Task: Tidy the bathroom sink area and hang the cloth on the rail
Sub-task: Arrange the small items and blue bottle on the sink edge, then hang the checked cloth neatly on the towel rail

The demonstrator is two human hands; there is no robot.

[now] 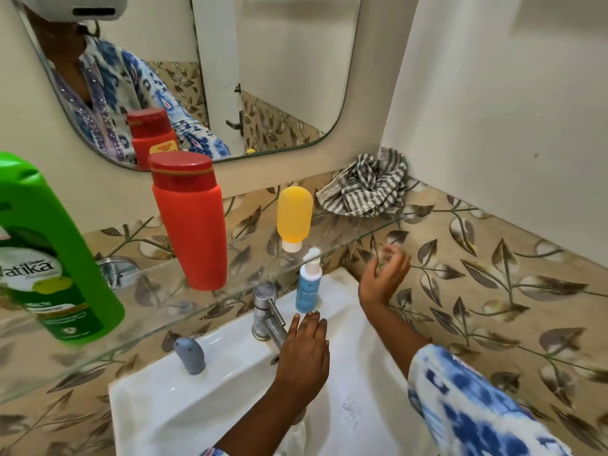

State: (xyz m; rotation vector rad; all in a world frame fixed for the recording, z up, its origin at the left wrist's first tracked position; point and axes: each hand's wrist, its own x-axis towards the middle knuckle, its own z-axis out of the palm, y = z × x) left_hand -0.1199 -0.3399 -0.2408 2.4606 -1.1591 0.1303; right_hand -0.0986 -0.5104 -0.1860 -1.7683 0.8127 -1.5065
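Your left hand point(304, 352) rests flat on the tap point(267, 315), fingers together, gripping nothing. Your right hand point(383, 278) hovers beside the blue bottle point(307, 287), fingers apart and empty. The striped cloth point(365, 185) lies bunched on the glass shelf point(368, 230) corner.

We list: clear glossy glass shelf point(362, 232); striped woven cloth point(365, 189) at its right end; smooth plastic shampoo bottle point(49, 258), matt orange bottle point(194, 225); polished metal tap point(268, 312); glossy white ceramic basin point(197, 399).
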